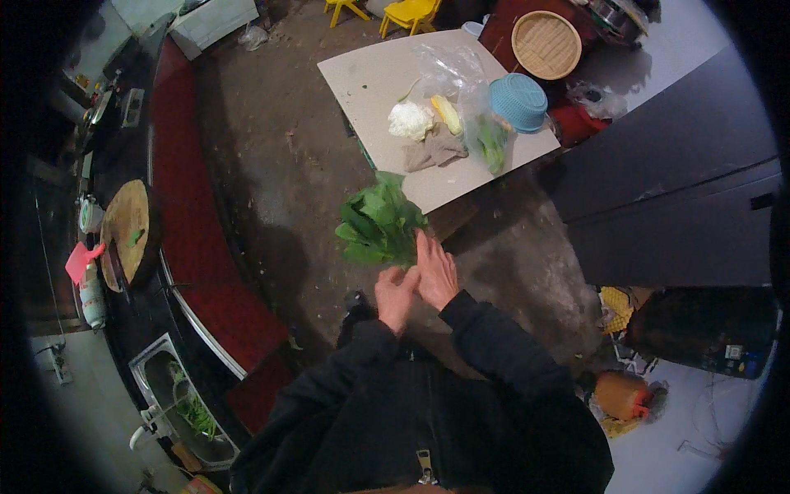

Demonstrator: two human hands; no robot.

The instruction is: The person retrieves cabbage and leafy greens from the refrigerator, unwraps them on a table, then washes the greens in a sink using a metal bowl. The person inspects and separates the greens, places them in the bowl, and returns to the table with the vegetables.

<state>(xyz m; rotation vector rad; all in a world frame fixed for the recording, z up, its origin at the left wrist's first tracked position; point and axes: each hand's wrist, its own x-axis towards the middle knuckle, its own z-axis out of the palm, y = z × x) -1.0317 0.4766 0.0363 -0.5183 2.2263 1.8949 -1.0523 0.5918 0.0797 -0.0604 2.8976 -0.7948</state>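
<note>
A bunch of leafy greens [379, 219] is held in front of me at the near corner of the table. My left hand [395, 295] closes around its stem end, the stems hidden by the fingers. My right hand [435, 268] lies against the base of the bunch, fingers extended along the leaves; whether it grips anything cannot be told. On the table [364, 77] beyond are a white cauliflower [410, 120], a yellowish elongated vegetable [446, 114], a brown cloth [435, 150] and a clear plastic bag [453, 68] with green vegetables [492, 145] at its near end.
A blue plastic basket [518, 102] rests at the table's right edge, near a round woven tray [546, 44]. The counter at left holds a round wooden chopping board [126, 231] with a knife, and a sink [148, 364] containing greens. Yellow stools [410, 13] stand beyond; a dark cabinet [673, 185] is right.
</note>
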